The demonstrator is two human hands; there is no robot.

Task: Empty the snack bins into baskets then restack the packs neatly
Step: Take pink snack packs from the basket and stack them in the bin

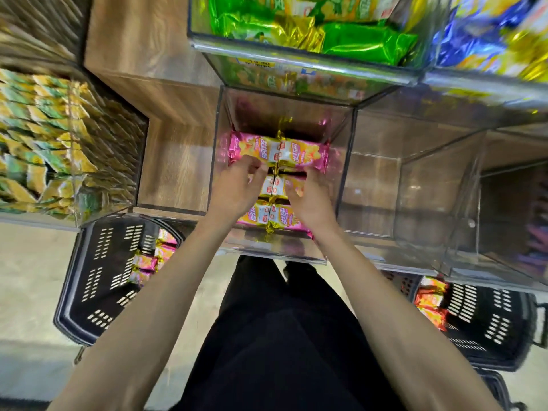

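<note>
A clear plastic snack bin (pixel 345 161) in front of me holds several pink and gold snack packs (pixel 292 152) laid in paired rows. Both my hands are inside the bin. My left hand (pixel 237 185) has its fingers curled on the left pack of the far row. My right hand (pixel 311 200) lies over the middle row, its fingertips against the right pack of the far row. A black basket (pixel 98 277) on the floor at the left contains more pink packs (pixel 154 256). Another black basket (pixel 486 318) at the right holds orange packs (pixel 431 304).
Above, a clear bin holds green packs (pixel 350 37), and one to its right holds blue and yellow packs (pixel 486 40). A bin at the left holds green and yellow sachets (pixel 44 137). An empty clear bin (pixel 415 185) stands at the right. My dark-trousered legs (pixel 284 336) stand between the baskets.
</note>
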